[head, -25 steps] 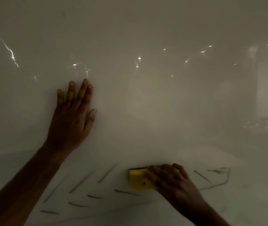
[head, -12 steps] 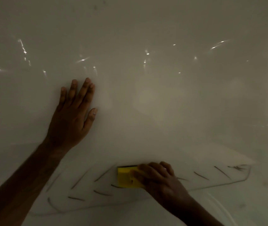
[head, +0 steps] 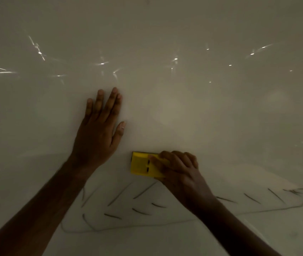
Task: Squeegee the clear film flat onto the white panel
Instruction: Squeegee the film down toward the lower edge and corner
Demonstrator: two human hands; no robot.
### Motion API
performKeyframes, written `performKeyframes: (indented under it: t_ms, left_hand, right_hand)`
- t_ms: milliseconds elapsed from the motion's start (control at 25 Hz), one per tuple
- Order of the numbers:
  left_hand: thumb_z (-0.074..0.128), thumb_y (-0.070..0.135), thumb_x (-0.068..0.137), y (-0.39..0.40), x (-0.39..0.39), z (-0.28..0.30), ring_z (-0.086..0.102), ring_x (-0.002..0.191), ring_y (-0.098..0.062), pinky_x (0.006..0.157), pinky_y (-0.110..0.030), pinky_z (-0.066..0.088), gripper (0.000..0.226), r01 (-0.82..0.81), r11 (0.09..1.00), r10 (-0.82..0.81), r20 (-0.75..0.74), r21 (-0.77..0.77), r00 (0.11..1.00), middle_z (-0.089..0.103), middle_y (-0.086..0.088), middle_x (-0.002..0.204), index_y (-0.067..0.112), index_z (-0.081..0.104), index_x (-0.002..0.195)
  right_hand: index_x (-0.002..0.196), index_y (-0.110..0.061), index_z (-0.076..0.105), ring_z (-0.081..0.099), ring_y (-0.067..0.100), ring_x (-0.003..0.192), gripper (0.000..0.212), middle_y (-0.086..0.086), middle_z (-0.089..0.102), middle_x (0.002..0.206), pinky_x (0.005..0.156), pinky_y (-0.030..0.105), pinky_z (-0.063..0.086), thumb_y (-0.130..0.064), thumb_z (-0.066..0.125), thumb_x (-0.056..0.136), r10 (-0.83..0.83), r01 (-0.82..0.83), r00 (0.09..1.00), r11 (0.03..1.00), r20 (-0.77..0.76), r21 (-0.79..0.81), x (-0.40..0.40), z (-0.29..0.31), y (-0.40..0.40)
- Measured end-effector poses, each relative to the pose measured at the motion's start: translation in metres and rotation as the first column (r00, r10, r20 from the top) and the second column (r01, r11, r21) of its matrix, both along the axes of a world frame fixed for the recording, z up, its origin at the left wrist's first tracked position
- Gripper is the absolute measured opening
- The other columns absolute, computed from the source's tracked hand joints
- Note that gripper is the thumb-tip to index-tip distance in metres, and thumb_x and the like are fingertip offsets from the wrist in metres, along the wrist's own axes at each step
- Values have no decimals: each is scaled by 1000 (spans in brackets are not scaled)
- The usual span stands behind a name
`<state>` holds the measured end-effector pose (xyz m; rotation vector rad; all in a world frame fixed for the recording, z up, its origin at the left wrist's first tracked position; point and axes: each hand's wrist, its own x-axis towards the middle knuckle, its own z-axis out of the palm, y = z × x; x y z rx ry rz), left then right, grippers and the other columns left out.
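Here a big shiny white panel [head: 183, 111] fills almost the whole view. A clear plastic film [head: 165, 211] lies on it; near the bottom, thin dark creases and a curved edge line show in the film. Small bright spots of light shine higher up. The left hand [head: 99, 130] is pressed flat on the panel, fingers stretched out and close together, thumb out to the side. Just beside it, lower and to the right, the right hand [head: 179, 169] is wrapped tight around a small yellow plastic squeegee block [head: 141, 164], which sits against the panel just above the creases.
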<state>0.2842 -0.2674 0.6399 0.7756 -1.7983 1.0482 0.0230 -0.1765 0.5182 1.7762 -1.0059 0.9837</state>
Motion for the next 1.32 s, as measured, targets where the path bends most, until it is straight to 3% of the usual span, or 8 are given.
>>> performKeyframes:
  t_ms: [240, 360, 520, 680, 840, 960, 1120, 1320]
  left_hand:
    - [30, 44, 112, -9, 48, -7, 12, 166, -39, 135, -55, 9, 72, -18, 1000, 18, -2, 6, 1000, 14, -12, 180, 5, 19, 171]
    - [31, 44, 112, -12, 59, -8, 13, 166, -40, 135, -55, 8, 72, -18, 1000, 18, 17, -2, 1000, 14, -13, 180, 5, 19, 171]
    - [30, 43, 113, -11, 57, -8, 13, 166, -40, 134, -57, 9, 70, -6, 1000, 6, 14, -1, 1000, 15, -13, 180, 4, 19, 171]
    - [28, 46, 113, -14, 72, -6, 9, 166, -39, 135, -54, 3, 72, 18, 1000, -18, -10, 20, 1000, 11, -13, 181, 5, 16, 171]
    - [20, 52, 113, -24, 126, -6, 8, 166, -41, 134, -53, 1, 75, -13, 999, 18, -89, 49, 996, 10, -13, 181, 6, 15, 172]
    - [18, 54, 112, -26, 147, -12, 7, 166, -41, 134, -55, 2, 76, -25, 998, 30, -79, 63, 996, 10, -13, 181, 6, 15, 172]
    - [24, 49, 113, -26, 144, -14, 7, 166, -41, 134, -53, 1, 74, -17, 998, 23, -94, 58, 995, 11, -13, 180, 6, 15, 172]
    - [22, 49, 113, -30, 159, -15, 7, 166, -40, 135, -52, 2, 74, -5, 999, 8, -49, 49, 999, 10, -13, 181, 5, 14, 172]
  right_hand:
    - [153, -34, 49, 61, 25, 121, 53, -4, 62, 139, 99, 43, 43, -36, 65, 103, -38, 43, 984, 999, -176, 27, -29, -67, 16]
    - [154, -35, 46, 60, 30, 117, 56, 0, 62, 137, 96, 43, 41, -39, 64, 101, -94, 93, 995, 996, -47, -17, -42, -35, 21]
    - [149, -30, 54, 58, 28, 119, 53, -1, 60, 139, 96, 42, 40, -41, 69, 100, -17, 22, 994, 999, 110, -48, 17, 10, -1]
    - [151, -34, 52, 60, 26, 120, 54, -3, 59, 141, 97, 43, 43, -39, 69, 100, 9, -8, 996, 1000, -87, 16, 73, -33, -15]
    - [154, -37, 48, 60, 23, 121, 56, -5, 59, 141, 98, 41, 40, -38, 67, 101, -19, 31, 984, 997, -179, 67, 42, -74, 3]
    - [154, -37, 45, 58, 27, 118, 64, -2, 57, 140, 98, 41, 39, -38, 72, 96, -73, 76, 994, 997, -80, 30, 27, -43, 6]
    - [148, -31, 56, 59, 29, 120, 53, -1, 59, 139, 97, 44, 41, -40, 71, 98, 18, -17, 992, 1000, 122, -11, 81, 4, -15]
    - [151, -34, 51, 62, 25, 119, 51, -4, 62, 138, 97, 43, 45, -35, 65, 102, 47, -42, 990, 998, -134, 43, 124, -54, -26]
